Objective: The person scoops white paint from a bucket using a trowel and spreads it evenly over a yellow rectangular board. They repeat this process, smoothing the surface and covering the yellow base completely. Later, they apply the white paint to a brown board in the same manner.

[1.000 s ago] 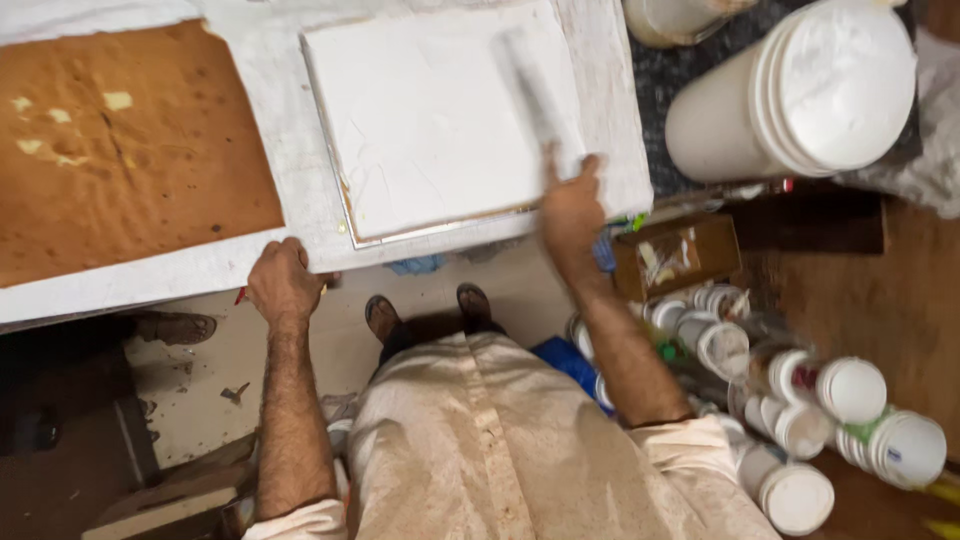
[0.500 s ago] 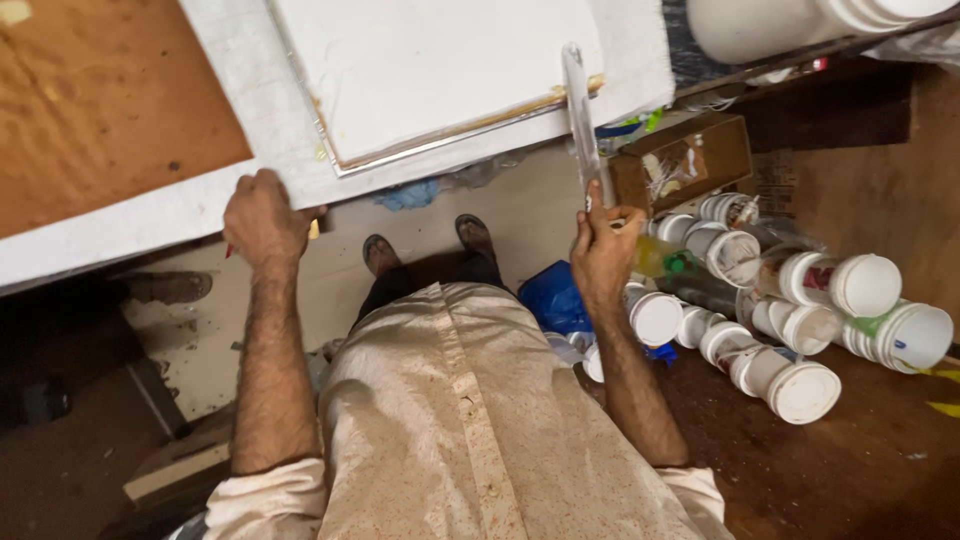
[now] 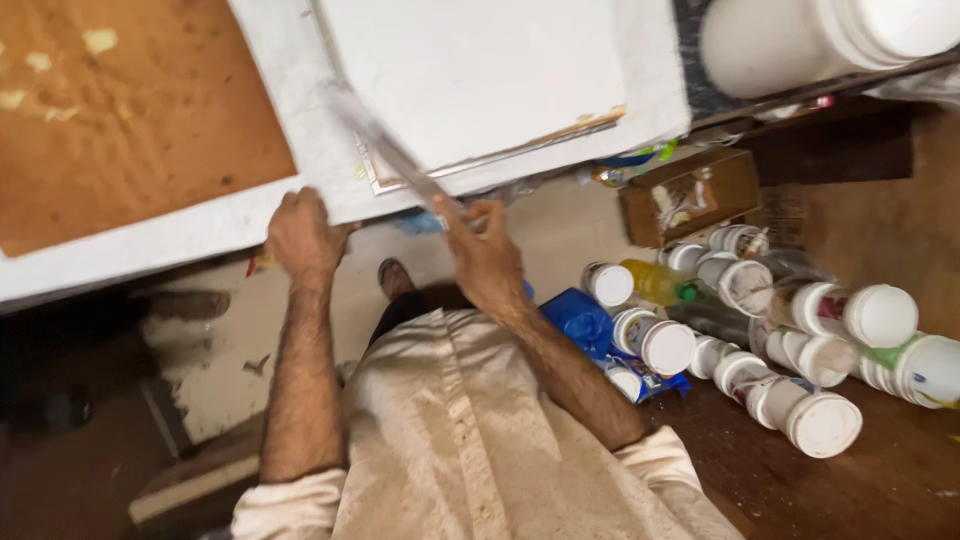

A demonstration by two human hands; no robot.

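Metal blade [image 3: 385,150] lying slanted across white board [image 3: 480,80] | right hand [image 3: 485,255] gripping its handle, fingers closed | left hand [image 3: 303,235] clasping table edge [image 3: 150,245]

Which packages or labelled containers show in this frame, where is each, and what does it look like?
Cardboard box: floor under the table edge, brown, rectangular.
White-lidded jars: clustered on the floor at right, lying on their sides, round.
Yellow bottle: among the jars, green cap.
Blue packet: floor beside the right hand's forearm, crumpled.
Large white bucket: tabletop, upper right.
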